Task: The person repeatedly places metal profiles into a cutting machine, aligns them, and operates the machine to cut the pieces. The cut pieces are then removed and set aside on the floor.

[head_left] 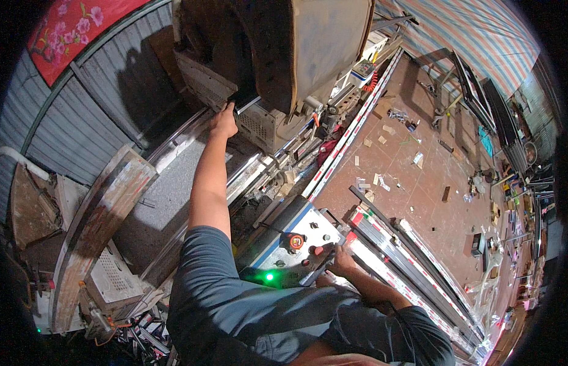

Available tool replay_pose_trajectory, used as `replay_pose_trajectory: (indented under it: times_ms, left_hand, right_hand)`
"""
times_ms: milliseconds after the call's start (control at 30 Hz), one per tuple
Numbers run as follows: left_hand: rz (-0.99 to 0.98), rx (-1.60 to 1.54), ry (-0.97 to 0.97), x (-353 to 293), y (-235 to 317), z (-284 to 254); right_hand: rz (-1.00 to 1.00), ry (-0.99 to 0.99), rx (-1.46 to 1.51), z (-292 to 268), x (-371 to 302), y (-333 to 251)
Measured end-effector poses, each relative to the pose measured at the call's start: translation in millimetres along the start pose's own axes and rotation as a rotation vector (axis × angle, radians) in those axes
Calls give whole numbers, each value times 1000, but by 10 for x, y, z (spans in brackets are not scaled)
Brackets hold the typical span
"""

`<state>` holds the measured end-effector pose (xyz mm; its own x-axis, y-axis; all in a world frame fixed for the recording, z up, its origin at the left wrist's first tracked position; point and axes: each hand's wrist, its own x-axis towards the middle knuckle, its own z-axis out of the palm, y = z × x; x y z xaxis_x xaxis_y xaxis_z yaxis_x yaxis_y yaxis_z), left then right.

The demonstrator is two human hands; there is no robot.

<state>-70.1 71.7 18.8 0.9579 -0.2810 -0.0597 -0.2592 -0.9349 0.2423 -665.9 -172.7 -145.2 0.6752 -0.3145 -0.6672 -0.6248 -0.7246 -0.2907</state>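
Note:
Stretched far forward, my left hand [224, 124] is closed at a dark bar-shaped piece [240, 102] beside the perforated light guard [206, 76] of a large machine. The piece's far part is hidden under the machine's big brown hood [326, 49]. My right hand [340, 262] stays low and near, closed on a dark bar [323, 266] along the right edge of a control box [278, 244]. That box carries a red-orange emergency stop button [295, 242], black knobs and a lit green lamp [269, 277].
Long wrapped profiles [412, 268] lie right of the control box. A red-and-white striped rail [357, 125] runs away along the machine. Scraps litter the brown floor [412, 189]. On the left stands a worn curved frame [101, 226] before a corrugated wall [64, 116].

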Motion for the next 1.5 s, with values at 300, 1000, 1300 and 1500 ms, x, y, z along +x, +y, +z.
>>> replay_pose_trajectory:
  times_ms: [300,1000,1300,1500]
  left_hand:
    - [1,0,5,93,-46,63]
    - [-42,-63,28,-9,99,75]
    - [-146,-180,107,111,364,286]
    - [-273,-180,170,106,259,493]
  right_hand:
    - [-301,-123,-144,250,116,655]
    - [-524,-448,-561,-216,297,414]
    - [-636,-471,-269,-740,1342,1137]
    - [-1064,-312,-408,-2212,2038,-147]
